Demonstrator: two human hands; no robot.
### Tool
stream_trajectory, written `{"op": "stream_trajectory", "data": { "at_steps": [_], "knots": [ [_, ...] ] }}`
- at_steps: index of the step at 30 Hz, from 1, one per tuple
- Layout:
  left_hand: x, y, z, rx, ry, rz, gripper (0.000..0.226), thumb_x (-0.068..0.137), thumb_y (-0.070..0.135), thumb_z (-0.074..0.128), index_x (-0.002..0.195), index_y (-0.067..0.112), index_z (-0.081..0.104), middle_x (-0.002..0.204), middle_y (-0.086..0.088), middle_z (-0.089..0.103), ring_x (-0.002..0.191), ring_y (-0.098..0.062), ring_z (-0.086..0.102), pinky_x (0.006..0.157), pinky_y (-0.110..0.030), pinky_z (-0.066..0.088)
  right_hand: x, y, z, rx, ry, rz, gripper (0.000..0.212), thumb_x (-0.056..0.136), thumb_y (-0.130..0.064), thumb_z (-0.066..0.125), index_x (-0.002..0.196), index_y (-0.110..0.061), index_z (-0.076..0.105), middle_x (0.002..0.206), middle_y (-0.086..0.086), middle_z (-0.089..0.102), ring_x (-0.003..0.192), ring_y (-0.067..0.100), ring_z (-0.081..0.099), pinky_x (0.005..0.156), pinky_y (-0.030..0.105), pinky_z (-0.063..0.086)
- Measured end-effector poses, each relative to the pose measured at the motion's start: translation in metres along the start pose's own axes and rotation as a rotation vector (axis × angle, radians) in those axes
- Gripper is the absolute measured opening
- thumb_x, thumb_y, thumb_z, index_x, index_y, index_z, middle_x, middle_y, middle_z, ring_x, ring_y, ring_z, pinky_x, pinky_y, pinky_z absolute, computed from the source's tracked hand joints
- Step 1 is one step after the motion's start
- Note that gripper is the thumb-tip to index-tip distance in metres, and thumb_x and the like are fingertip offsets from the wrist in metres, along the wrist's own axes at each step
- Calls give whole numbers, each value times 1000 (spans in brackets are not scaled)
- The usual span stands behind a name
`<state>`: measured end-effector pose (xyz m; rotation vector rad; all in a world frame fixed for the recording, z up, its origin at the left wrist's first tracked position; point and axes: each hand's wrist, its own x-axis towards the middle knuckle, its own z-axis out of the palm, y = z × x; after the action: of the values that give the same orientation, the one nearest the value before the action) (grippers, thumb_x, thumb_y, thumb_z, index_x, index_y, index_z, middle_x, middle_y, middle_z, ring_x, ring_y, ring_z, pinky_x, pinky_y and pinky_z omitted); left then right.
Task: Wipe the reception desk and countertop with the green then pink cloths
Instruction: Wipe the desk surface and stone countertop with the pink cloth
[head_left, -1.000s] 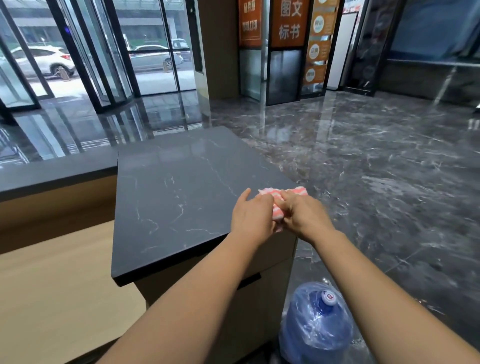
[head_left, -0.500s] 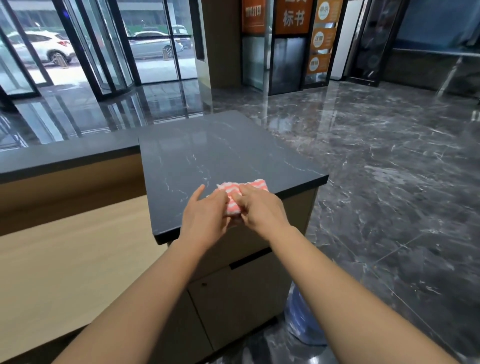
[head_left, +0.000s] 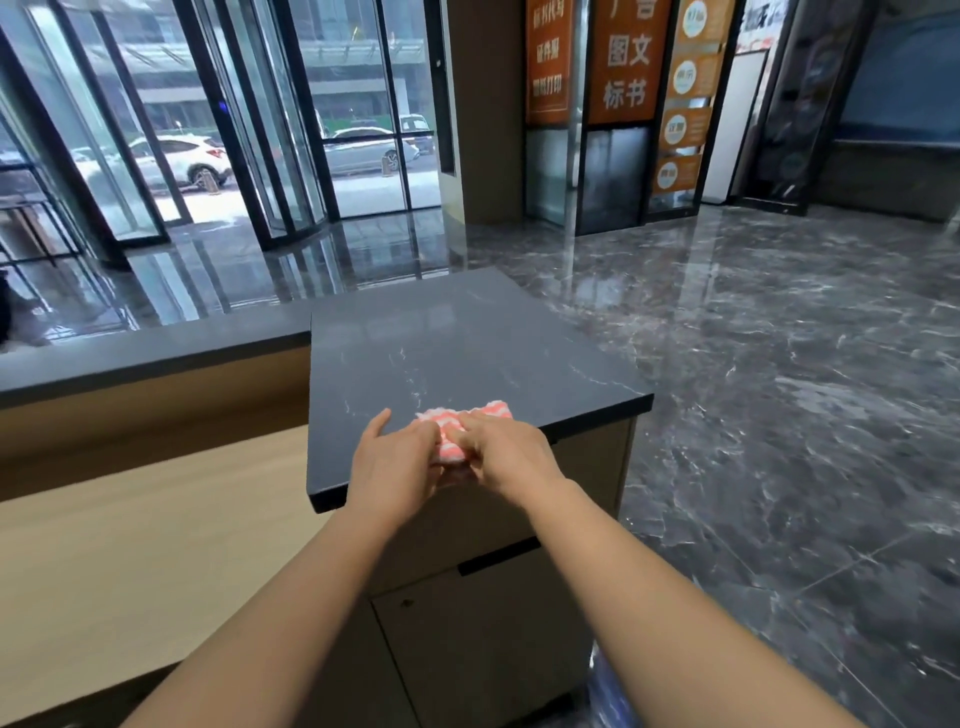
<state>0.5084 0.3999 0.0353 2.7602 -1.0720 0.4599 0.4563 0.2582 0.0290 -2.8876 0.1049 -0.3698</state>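
Note:
A pink-and-white striped cloth (head_left: 470, 418) lies bunched on the near edge of the dark marble countertop (head_left: 457, 343). My left hand (head_left: 397, 465) grips the cloth's left side, thumb spread out over the stone. My right hand (head_left: 506, 457) presses on its right side, fingers curled into the fabric. Both hands touch each other over the cloth, and its near part is hidden under them. No green cloth is in view.
A lower pale wooden desk surface (head_left: 130, 545) stretches to the left, behind a dark raised ledge (head_left: 145, 353). Under the counter is a cabinet door (head_left: 467, 639). A blue water bottle (head_left: 608, 691) peeks out at the bottom right. Polished marble floor lies to the right.
The cloth and both hands have slid left along the counter's near edge, away from the right corner. The view has shifted back, so the water bottle is almost out of sight.

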Motion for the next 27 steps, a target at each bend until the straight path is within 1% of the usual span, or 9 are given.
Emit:
{"op": "stream_trajectory", "data": {
  "at_steps": [3, 6, 10, 13, 17, 19, 21, 24, 27],
  "knots": [
    [15, 31, 7, -44, 8, -10, 14, 89, 34, 56, 90, 20, 56, 84, 3, 68, 88, -15, 63, 117, -34, 16, -8, 31, -13, 16, -10, 30, 31, 91, -33, 56, 122, -27, 56, 122, -4, 61, 110, 27, 55, 72, 30, 40],
    [35, 65, 13, -86, -15, 7, 17, 89, 32, 55, 101, 20, 57, 98, 4, 67, 104, -15, 60, 116, -33, 12, -17, 70, -29, 17, -5, 58, 34, 90, -34, 56, 123, -28, 57, 123, -4, 61, 112, 27, 55, 75, 32, 41],
    [57, 103, 20, -165, -26, -5, 39, 85, 38, 63, 121, 27, 53, 124, 7, 57, 130, -11, 44, 115, -37, 10, -28, 126, -48, -25, 5, 173, 25, 89, -23, 53, 110, -28, 65, 113, -1, 66, 110, 28, 56, 77, 32, 44],
    [72, 137, 25, -252, -17, -23, 56, 83, 43, 67, 133, 27, 48, 135, 6, 51, 136, -12, 37, 115, -38, 14, -44, 172, -69, -7, 50, 338, 28, 85, -19, 55, 107, -29, 70, 106, 4, 71, 105, 30, 61, 76, 31, 48],
    [90, 198, 32, -446, -7, -62, 62, 79, 37, 73, 134, 22, 50, 128, 1, 61, 121, -20, 55, 105, -35, 37, -76, 227, -95, 228, 128, 576, 29, 81, -15, 58, 96, -32, 75, 90, 3, 74, 91, 26, 67, 73, 31, 51],
    [97, 233, 37, -615, -68, -97, 60, 78, 34, 74, 133, 22, 53, 126, 0, 63, 118, -21, 57, 101, -36, 43, -91, 255, -102, 379, 194, 692, 22, 79, -16, 59, 78, -30, 76, 76, -2, 72, 81, 23, 67, 66, 29, 49],
    [103, 273, 43, -790, -176, -118, 55, 78, 28, 75, 129, 18, 57, 127, -1, 62, 117, -19, 58, 100, -34, 45, -110, 281, -108, 518, 263, 792, 23, 76, -12, 63, 57, -26, 66, 59, -7, 62, 69, 18, 61, 60, 27, 44],
    [109, 334, 48, -1096, -298, -159, 38, 82, 11, 73, 118, 3, 63, 108, -10, 68, 92, -15, 64, 80, -19, 50, -142, 317, -119, 736, 361, 899, 22, 77, -7, 68, 62, -23, 69, 67, -2, 67, 68, 18, 62, 67, 35, 53],
    [110, 391, 44, -1300, -392, -184, 23, 85, 6, 69, 107, -1, 66, 90, -10, 66, 68, -9, 56, 55, -6, 43, -177, 347, -133, 904, 449, 975, 12, 83, -1, 65, 78, -11, 71, 78, 10, 69, 72, 22, 64, 71, 42, 56]
  ]
}}
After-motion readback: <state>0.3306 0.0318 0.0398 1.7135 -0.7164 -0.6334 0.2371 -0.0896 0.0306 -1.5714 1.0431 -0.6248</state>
